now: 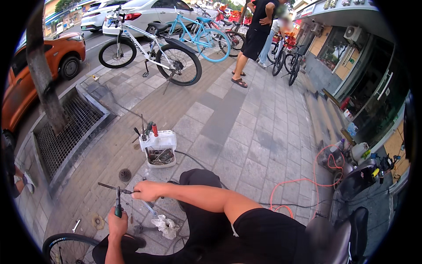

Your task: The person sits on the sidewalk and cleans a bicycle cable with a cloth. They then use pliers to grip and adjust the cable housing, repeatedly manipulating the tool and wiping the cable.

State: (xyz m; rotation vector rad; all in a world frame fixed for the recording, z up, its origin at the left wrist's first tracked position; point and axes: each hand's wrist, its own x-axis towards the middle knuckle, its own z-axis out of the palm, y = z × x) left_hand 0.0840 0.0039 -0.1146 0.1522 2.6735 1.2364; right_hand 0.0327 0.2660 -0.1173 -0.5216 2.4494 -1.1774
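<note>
My left hand is closed round green-handled pliers, whose jaws meet a dark rod. My right hand grips the right end of that rod. Just beyond lies a dark sprocket cassette, with a white plastic tool caddy of screwdrivers and small parts above it. A blue-and-silver tool, partly hidden, and a crumpled white rag lie below my right forearm. A small spanner is at the left, near a bicycle wheel.
Parked bicycles and cars line the upper left. A person stands ahead, another person at far left. A tree grate is left; shop steps, an orange hose and a scooter are right.
</note>
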